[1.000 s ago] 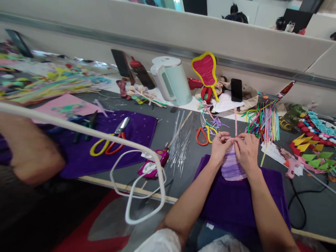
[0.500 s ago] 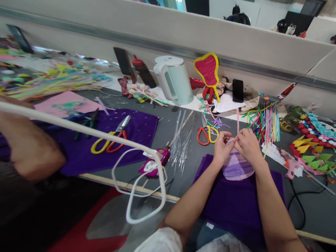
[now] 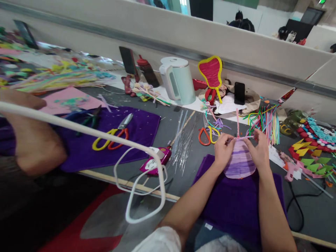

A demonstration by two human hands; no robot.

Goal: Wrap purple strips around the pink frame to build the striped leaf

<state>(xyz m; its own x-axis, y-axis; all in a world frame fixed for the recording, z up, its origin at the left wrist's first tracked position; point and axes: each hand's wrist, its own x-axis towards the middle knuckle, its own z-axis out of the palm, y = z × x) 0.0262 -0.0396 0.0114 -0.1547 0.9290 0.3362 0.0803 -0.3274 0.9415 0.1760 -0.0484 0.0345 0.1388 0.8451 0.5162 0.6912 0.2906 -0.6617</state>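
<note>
Spread apart now, left hand (image 3: pixel 223 148) and right hand (image 3: pixel 258 150) pinch the woven piece's (image 3: pixel 239 163) top edge.

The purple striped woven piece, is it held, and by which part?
Yes. Both hands, left hand and right hand, hold the purple striped woven piece at its upper corners, over the purple cloth.

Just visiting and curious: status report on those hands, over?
Left hand and right hand grip the purple woven piece. Pink stem sticks up. Scissors just beyond.
</note>
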